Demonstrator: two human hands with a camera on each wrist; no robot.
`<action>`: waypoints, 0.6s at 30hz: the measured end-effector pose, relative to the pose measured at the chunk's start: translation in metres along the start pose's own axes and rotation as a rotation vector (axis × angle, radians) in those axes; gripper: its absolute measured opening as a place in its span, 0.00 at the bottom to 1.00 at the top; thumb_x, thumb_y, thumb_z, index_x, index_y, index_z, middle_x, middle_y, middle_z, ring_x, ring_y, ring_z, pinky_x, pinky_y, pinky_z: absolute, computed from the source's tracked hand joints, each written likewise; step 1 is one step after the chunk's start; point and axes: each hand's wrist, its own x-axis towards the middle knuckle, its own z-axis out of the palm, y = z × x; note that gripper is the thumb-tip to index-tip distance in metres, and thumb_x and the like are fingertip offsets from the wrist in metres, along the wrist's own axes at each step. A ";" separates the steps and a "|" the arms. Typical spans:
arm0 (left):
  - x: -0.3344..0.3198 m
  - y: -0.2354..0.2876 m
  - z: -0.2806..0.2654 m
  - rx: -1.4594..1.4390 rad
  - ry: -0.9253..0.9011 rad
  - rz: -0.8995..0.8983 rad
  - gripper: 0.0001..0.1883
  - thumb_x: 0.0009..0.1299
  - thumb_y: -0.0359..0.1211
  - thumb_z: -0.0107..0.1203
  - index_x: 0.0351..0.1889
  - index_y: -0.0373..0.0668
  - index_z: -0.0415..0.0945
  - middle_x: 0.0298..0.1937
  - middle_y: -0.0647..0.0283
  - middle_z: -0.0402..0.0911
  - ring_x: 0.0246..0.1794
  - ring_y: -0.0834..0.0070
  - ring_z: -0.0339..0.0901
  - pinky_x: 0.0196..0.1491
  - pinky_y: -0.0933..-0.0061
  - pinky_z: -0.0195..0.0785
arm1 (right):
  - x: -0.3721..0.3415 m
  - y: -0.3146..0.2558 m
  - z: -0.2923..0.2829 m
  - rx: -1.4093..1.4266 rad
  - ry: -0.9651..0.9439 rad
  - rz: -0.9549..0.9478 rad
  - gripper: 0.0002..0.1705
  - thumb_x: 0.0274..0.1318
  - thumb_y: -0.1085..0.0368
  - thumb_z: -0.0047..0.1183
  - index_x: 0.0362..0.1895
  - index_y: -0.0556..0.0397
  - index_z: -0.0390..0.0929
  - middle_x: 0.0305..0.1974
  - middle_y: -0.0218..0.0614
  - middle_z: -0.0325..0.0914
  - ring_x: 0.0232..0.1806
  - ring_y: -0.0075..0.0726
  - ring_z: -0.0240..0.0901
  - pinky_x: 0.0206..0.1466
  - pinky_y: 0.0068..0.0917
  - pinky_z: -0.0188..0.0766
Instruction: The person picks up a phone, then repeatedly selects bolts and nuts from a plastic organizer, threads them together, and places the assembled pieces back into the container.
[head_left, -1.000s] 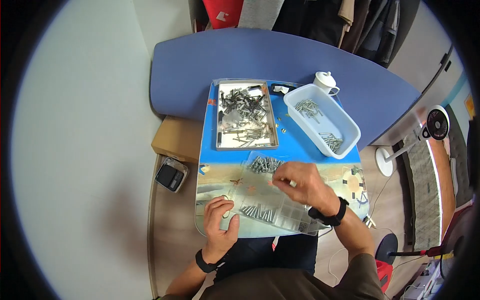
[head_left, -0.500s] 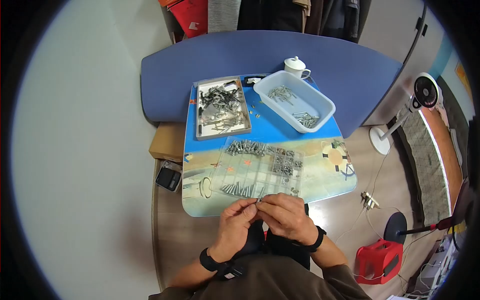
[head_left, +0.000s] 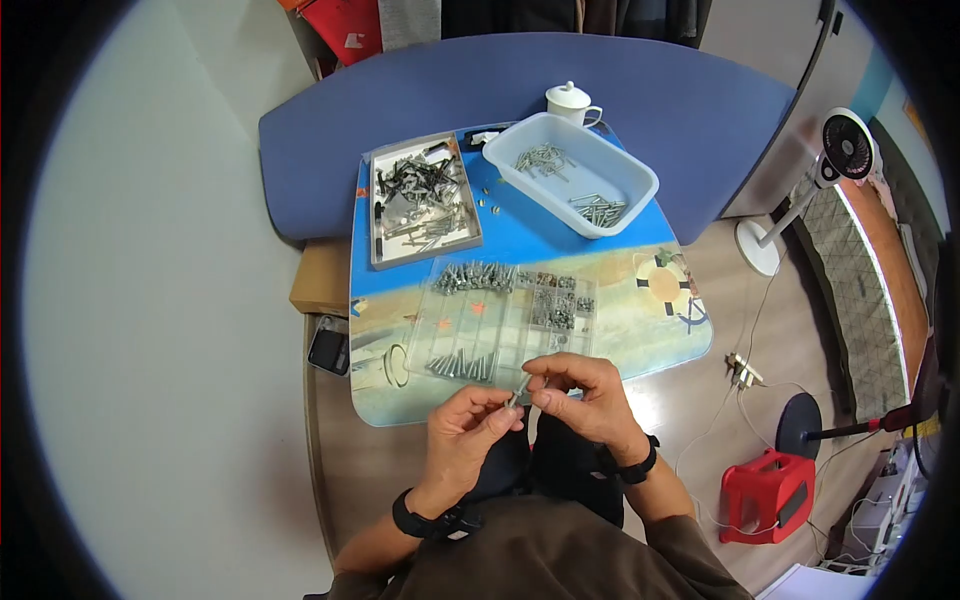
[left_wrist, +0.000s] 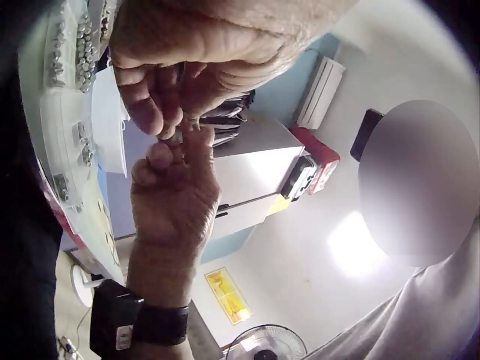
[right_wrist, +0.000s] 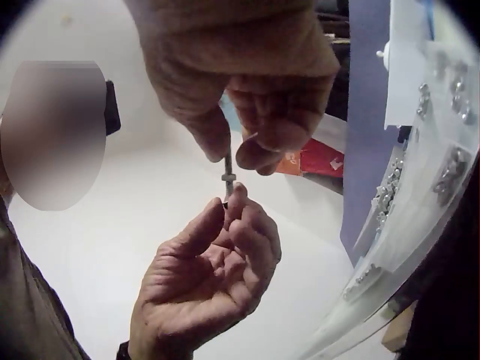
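Bolt [right_wrist: 228,163], a slim metal rod with a hexagonal-looking nut [right_wrist: 229,178] partway along it, is held between both hands just in front of the clear plastic organizer [head_left: 508,350]; the nut shows in the gap between their fingertips.

From left to right: a brown cardboard box [head_left: 322,275] sits low, to the left of the organizer and beside the surface [head_left: 640,335]; a shallow rectangular tray [head_left: 428,256], behind and left of the organizer, carries a tangle of black and silvery hardware; the left hand [head_left: 458,440], in front of the organizer, pinches the bolt's lower end with thumb and fingertips; within the organizer, short bolts [head_left: 475,277] fill the far left, longer ones [head_left: 462,366] lie near left, and small metal pieces [head_left: 557,308] fill compartments at right.

Next, the right hand [head_left: 590,395] pinches the bolt's upper end; the black device [left_wrist: 112,322] on its wrist has a white label, its print too small to read; behind the organizer and to its right, a glossy, pale plastic tub [head_left: 598,182] holds two groups of metal screws [head_left: 600,210]; a smooth white lidded cup [head_left: 568,97] stands just beyond; the surface's printed seaside picture includes a ring buoy and anchor.
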 end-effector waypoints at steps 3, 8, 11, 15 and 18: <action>0.002 0.000 0.001 0.111 0.059 0.051 0.11 0.73 0.25 0.60 0.52 0.33 0.79 0.43 0.56 0.85 0.43 0.73 0.83 0.50 0.70 0.79 | 0.004 0.004 0.001 0.147 0.004 0.042 0.19 0.58 0.68 0.67 0.54 0.59 0.82 0.34 0.29 0.82 0.28 0.16 0.72 0.33 0.18 0.69; 0.004 -0.003 0.002 0.296 0.042 0.219 0.12 0.71 0.24 0.63 0.52 0.35 0.82 0.43 0.64 0.84 0.41 0.80 0.81 0.46 0.80 0.72 | 0.006 0.014 -0.004 0.094 -0.116 0.015 0.14 0.59 0.67 0.67 0.47 0.59 0.84 0.31 0.27 0.81 0.28 0.14 0.71 0.31 0.17 0.69; 0.007 -0.010 -0.002 0.357 0.050 0.268 0.13 0.69 0.24 0.65 0.51 0.35 0.82 0.42 0.61 0.85 0.41 0.77 0.82 0.46 0.77 0.74 | 0.006 0.008 -0.002 0.147 -0.104 0.141 0.10 0.60 0.67 0.67 0.42 0.58 0.86 0.28 0.27 0.81 0.28 0.14 0.72 0.28 0.17 0.69; 0.011 -0.009 -0.002 0.483 0.069 0.329 0.12 0.68 0.24 0.66 0.49 0.35 0.82 0.42 0.58 0.86 0.40 0.74 0.83 0.45 0.75 0.75 | 0.008 0.007 -0.007 0.266 -0.117 0.338 0.07 0.59 0.67 0.67 0.39 0.58 0.86 0.27 0.28 0.82 0.27 0.15 0.74 0.26 0.18 0.69; 0.014 -0.007 -0.003 0.603 0.020 0.386 0.10 0.70 0.23 0.64 0.49 0.32 0.82 0.43 0.60 0.85 0.42 0.80 0.81 0.46 0.78 0.75 | 0.007 0.012 -0.011 0.178 -0.146 0.279 0.06 0.59 0.69 0.66 0.39 0.58 0.85 0.28 0.28 0.82 0.27 0.16 0.74 0.28 0.19 0.69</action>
